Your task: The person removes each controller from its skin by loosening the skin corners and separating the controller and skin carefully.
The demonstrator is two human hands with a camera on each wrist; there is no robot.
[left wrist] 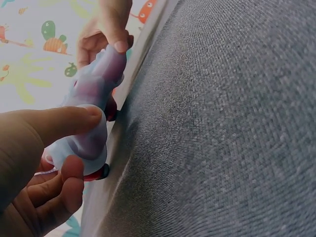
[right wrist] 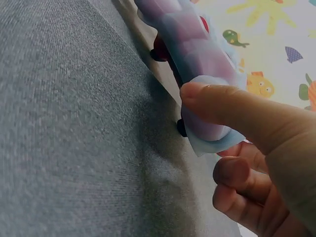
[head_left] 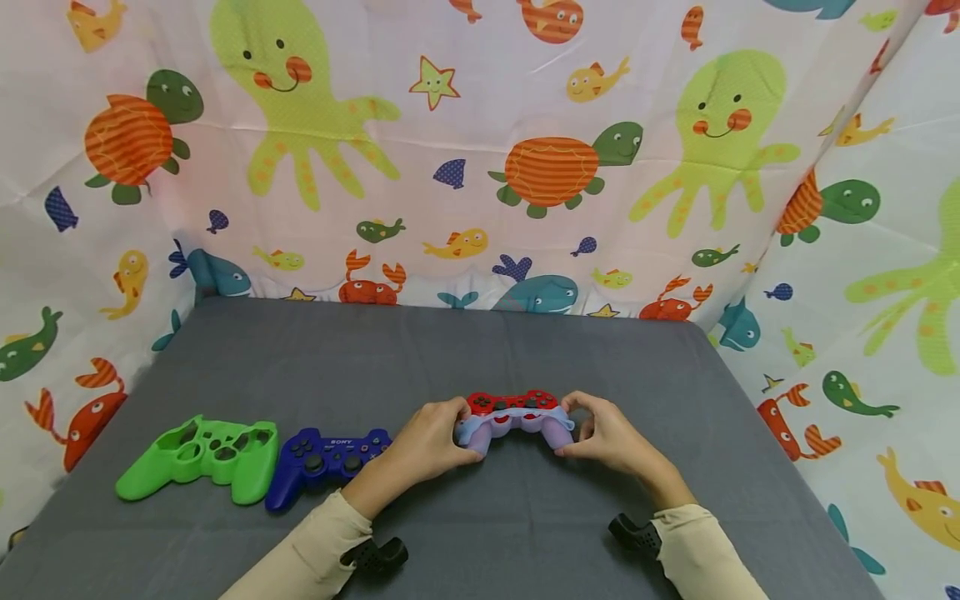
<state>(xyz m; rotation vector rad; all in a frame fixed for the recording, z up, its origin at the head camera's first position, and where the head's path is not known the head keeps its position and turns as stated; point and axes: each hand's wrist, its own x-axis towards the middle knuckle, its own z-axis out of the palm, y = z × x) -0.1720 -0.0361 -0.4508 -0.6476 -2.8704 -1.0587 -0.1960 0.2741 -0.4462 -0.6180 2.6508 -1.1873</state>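
Note:
Between both hands is a red game controller (head_left: 487, 402), partly wrapped in a translucent pale blue-lilac silicone cover (head_left: 517, 421). The left hand (head_left: 435, 433) grips its left end, thumb pressed on the covered handle. At the other end the right hand (head_left: 611, 435) pinches the cover and handle between thumb and fingers. In the left wrist view the cover (left wrist: 91, 89) spans both handles, and red and black parts of the controller show at its edge. The right wrist view has the right thumb (right wrist: 222, 101) lying on the cover's rounded end.
A blue controller (head_left: 322, 462) lies left of the left forearm, which hides its right part. Beside it is a green silicone controller cover (head_left: 202, 454). A grey cloth (head_left: 525, 517) covers the table; a sea-animal curtain (head_left: 450, 167) hangs behind and at the sides.

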